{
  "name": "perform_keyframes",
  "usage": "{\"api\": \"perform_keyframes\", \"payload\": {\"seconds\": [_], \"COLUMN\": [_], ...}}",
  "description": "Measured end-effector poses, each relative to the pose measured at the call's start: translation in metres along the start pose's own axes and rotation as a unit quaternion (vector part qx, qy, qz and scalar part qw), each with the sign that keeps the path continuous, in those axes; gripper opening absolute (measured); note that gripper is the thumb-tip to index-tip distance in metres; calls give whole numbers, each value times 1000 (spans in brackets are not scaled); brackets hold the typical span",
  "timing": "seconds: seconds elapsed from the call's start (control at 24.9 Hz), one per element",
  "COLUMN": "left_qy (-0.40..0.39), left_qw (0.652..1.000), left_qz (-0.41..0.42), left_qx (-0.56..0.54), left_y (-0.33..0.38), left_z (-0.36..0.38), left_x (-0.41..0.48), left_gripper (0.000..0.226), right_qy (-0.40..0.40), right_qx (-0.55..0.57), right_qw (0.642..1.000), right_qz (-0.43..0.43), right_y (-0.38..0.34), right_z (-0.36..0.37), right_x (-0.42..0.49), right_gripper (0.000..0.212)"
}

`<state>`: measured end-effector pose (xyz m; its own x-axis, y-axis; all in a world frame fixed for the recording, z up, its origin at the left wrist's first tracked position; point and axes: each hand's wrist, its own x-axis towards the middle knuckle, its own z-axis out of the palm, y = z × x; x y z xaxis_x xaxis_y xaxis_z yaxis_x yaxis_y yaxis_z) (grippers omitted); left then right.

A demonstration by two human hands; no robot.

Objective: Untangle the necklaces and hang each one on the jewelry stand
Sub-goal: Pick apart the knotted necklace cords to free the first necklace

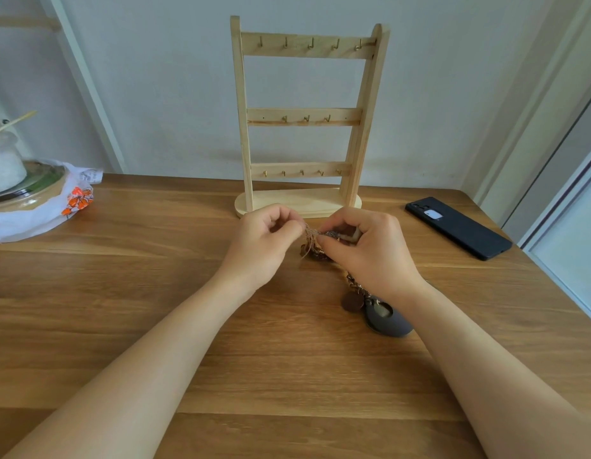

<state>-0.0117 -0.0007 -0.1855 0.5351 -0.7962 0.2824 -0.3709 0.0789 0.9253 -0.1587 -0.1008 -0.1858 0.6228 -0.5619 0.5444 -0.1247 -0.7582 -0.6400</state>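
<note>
A wooden bench (122, 326) carries a pale three-rail jewelry stand (305, 117) at its far edge. At the left lies a white plastic bag (77, 198) whose orange print is too blurred to read, and at the right a black phone (459, 228). Before the stand's base, the left hand (264, 240) and right hand (370, 246) each hold a pinching grip on the tangled necklaces (312, 241). A chain trails to a dark pendant (386, 318) beneath the right wrist.

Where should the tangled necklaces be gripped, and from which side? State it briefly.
Pinch the thin pale cords at the top of the tangled necklaces, coming from the left, as the left hand does. Those strands stand free above the dark clump, while the right hand covers the right side and the large pendants trail on the table under its wrist.
</note>
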Motion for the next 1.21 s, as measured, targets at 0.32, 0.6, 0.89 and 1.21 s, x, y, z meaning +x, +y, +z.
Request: {"api": "perform_keyframes", "payload": {"seconds": [0.32,0.6,0.89,1.21], "left_qy": [-30,-27,-153,-195], "left_qw": [994,995,935,902], "left_qz": [-74,-66,-170,-197], "left_qx": [-80,-73,-272,-333], "left_y": [0,-8,-1,-15], "left_z": [-2,0,-5,-12], "left_x": [2,3,29,43], "left_gripper": [13,9,20,45], "right_qy": [-5,6,-14,-7], "right_qx": [-10,-14,89,160], "right_qw": [1000,1000,992,970], "right_qz": [-1,1,90,182], "right_y": [3,8,5,33], "right_z": [-1,0,-1,-9], "right_x": [2,3,27,25], "right_gripper": [8,6,10,11]}}
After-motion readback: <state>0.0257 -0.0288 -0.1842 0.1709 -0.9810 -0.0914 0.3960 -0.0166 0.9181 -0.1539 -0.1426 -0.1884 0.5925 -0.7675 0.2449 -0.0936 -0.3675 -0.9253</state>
